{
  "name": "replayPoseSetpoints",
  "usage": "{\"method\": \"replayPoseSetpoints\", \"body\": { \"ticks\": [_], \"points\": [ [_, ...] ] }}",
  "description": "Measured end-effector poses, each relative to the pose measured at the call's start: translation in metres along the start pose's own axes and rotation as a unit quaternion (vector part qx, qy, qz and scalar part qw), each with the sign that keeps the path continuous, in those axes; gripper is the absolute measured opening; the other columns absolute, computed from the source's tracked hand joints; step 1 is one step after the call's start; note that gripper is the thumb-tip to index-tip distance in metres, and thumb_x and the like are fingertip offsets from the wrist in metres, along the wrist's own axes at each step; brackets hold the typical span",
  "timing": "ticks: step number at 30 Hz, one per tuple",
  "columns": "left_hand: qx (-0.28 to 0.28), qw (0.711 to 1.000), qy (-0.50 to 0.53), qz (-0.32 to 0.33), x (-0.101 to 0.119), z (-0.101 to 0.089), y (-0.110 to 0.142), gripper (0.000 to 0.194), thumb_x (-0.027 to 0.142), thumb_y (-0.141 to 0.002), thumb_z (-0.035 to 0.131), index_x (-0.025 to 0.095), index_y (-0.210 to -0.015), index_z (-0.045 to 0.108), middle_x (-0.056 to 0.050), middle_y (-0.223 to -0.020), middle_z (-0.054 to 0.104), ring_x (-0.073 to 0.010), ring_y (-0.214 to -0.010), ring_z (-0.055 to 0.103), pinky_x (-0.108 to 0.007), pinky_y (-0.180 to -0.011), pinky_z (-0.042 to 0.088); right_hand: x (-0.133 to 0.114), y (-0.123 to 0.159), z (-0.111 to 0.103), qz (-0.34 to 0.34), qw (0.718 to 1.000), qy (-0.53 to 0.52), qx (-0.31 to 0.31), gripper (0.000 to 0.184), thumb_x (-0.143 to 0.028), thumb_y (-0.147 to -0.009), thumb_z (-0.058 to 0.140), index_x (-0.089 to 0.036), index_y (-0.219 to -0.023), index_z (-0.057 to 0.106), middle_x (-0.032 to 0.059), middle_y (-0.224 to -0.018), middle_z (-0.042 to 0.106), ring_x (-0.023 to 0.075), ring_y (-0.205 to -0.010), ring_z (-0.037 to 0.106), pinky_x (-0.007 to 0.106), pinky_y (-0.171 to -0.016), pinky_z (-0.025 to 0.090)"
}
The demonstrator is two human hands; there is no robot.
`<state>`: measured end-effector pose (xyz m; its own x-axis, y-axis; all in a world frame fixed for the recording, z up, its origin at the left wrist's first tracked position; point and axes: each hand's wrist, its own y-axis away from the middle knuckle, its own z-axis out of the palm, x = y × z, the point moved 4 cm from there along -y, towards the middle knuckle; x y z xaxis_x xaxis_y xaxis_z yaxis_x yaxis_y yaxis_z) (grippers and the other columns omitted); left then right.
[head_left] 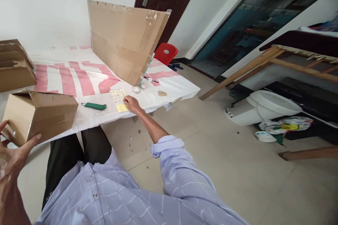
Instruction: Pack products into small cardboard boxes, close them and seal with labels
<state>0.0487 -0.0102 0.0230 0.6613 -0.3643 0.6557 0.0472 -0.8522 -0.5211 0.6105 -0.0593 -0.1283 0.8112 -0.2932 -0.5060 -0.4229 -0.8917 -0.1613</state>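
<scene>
At the left edge, my left hand (pixel 16 158) grips a small brown cardboard box (pixel 54 116) by its near end, thumb along the side and fingers round the far corner. The box sits at the table's front edge. My right hand (pixel 132 104) is closed, knuckles up, over the right side of a yellow sheet (pixel 121 108) bearing small white pieces. What its fingertips pinch is hidden. A green-handled utility knife (pixel 95 106) lies between the box and the sheet. Two small round rolls, apparently clear tape (pixel 136 89), rest just beyond my right hand.
A large cardboard panel (pixel 124 38) stands upright on the cloth-covered table (pixel 182 89). More cardboard (pixel 16 74) sits at the left. Behind are a red chair (pixel 166 53) and a door. A white bucket (pixel 264 107) and a wooden-legged table (pixel 245 65) stand right. Scraps litter the floor.
</scene>
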Motion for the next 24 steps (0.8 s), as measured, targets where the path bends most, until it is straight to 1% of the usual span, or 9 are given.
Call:
{"method": "replayPoseSetpoints", "body": {
  "ticks": [2, 4, 6, 8, 12, 16, 18, 21, 24],
  "points": [
    [-0.002, 1.000, -0.009, -0.025, -0.004, 0.000, 0.000, 0.132, 0.075, -0.045, 0.093, 0.017, -0.160, 0.065, -0.019, -0.144, 0.058, -0.0553, -0.143, 0.058, -0.073, -0.106, 0.063, 0.000, 0.001, 0.000, -0.009, 1.000, -0.001, 0.005, 0.016, -0.016, -0.095, 0.053, -0.023, -0.090, 0.066, 0.0088, -0.107, 0.075, 0.0224, -0.097, 0.061, 0.032, -0.089, 0.046],
    [-0.004, 0.999, -0.010, -0.042, -0.009, 0.000, 0.000, 0.132, 0.073, -0.044, 0.093, 0.015, -0.159, 0.065, -0.021, -0.150, 0.056, -0.0549, -0.144, 0.059, -0.071, -0.106, 0.063, 0.000, 0.003, 0.000, -0.020, 1.000, -0.004, 0.008, 0.013, -0.019, -0.094, 0.057, -0.024, -0.088, 0.067, 0.0079, -0.104, 0.075, 0.0224, -0.097, 0.062, 0.033, -0.091, 0.048],
    [-0.007, 0.999, 0.001, -0.047, -0.013, 0.000, 0.002, 0.130, 0.070, -0.044, 0.094, 0.013, -0.157, 0.064, -0.023, -0.154, 0.054, -0.0537, -0.143, 0.060, -0.070, -0.106, 0.063, 0.001, 0.005, 0.002, -0.030, 0.999, -0.009, 0.012, 0.010, -0.021, -0.093, 0.059, -0.024, -0.088, 0.067, 0.0069, -0.100, 0.073, 0.0227, -0.097, 0.062, 0.033, -0.092, 0.049],
    [-0.011, 0.999, 0.018, -0.048, -0.017, -0.002, 0.004, 0.128, 0.067, -0.046, 0.095, 0.012, -0.157, 0.063, -0.022, -0.153, 0.054, -0.0506, -0.143, 0.061, -0.066, -0.106, 0.064, 0.003, 0.006, 0.005, -0.036, 0.999, -0.013, 0.015, 0.010, -0.022, -0.091, 0.059, -0.024, -0.087, 0.067, 0.0070, -0.097, 0.072, 0.0235, -0.097, 0.061, 0.034, -0.093, 0.050],
    [-0.039, 0.996, 0.057, -0.056, -0.034, -0.007, 0.009, 0.121, 0.060, -0.051, 0.099, 0.016, -0.157, 0.060, -0.021, -0.155, 0.055, -0.0455, -0.149, 0.058, -0.060, -0.111, 0.063, 0.007, 0.008, 0.012, -0.042, 0.999, -0.013, 0.021, 0.011, -0.020, -0.090, 0.058, -0.024, -0.085, 0.066, 0.0100, -0.098, 0.072, 0.0264, -0.099, 0.062, 0.038, -0.095, 0.051],
    [-0.077, 0.990, 0.100, -0.064, -0.057, -0.011, 0.013, 0.121, 0.055, -0.054, 0.101, 0.019, -0.159, 0.055, -0.025, -0.165, 0.051, -0.0472, -0.156, 0.054, -0.063, -0.115, 0.061, 0.010, 0.011, 0.018, -0.040, 0.999, -0.002, 0.027, 0.014, -0.021, -0.092, 0.056, -0.024, -0.085, 0.068, 0.0145, -0.102, 0.073, 0.0304, -0.102, 0.064, 0.043, -0.099, 0.052],
    [-0.103, 0.984, 0.126, -0.065, -0.066, -0.010, 0.015, 0.123, 0.054, -0.054, 0.102, 0.020, -0.161, 0.052, -0.025, -0.168, 0.052, -0.0483, -0.159, 0.052, -0.064, -0.114, 0.062, 0.012, 0.012, 0.020, -0.037, 0.999, 0.006, 0.029, 0.015, -0.021, -0.093, 0.056, -0.024, -0.087, 0.069, 0.0171, -0.106, 0.074, 0.0319, -0.104, 0.064, 0.044, -0.101, 0.052],
    [-0.136, 0.975, 0.158, -0.075, -0.075, -0.008, 0.018, 0.124, 0.053, -0.056, 0.103, 0.023, -0.164, 0.049, -0.024, -0.167, 0.055, -0.0480, -0.160, 0.052, -0.062, -0.112, 0.064, 0.011, 0.015, 0.023, -0.034, 0.999, 0.019, 0.031, 0.018, -0.020, -0.095, 0.054, -0.023, -0.091, 0.072, 0.0193, -0.111, 0.075, 0.0335, -0.107, 0.064, 0.046, -0.104, 0.052],
    [-0.151, 0.969, 0.177, -0.087, -0.078, -0.007, 0.021, 0.129, 0.052, -0.055, 0.104, 0.024, -0.167, 0.046, -0.024, -0.167, 0.057, -0.0485, -0.159, 0.053, -0.060, -0.110, 0.066, 0.009, 0.020, 0.025, -0.037, 0.998, 0.030, 0.030, 0.023, -0.019, -0.097, 0.052, -0.022, -0.096, 0.074, 0.0210, -0.116, 0.075, 0.0351, -0.110, 0.065, 0.048, -0.106, 0.052]
  ]
}}
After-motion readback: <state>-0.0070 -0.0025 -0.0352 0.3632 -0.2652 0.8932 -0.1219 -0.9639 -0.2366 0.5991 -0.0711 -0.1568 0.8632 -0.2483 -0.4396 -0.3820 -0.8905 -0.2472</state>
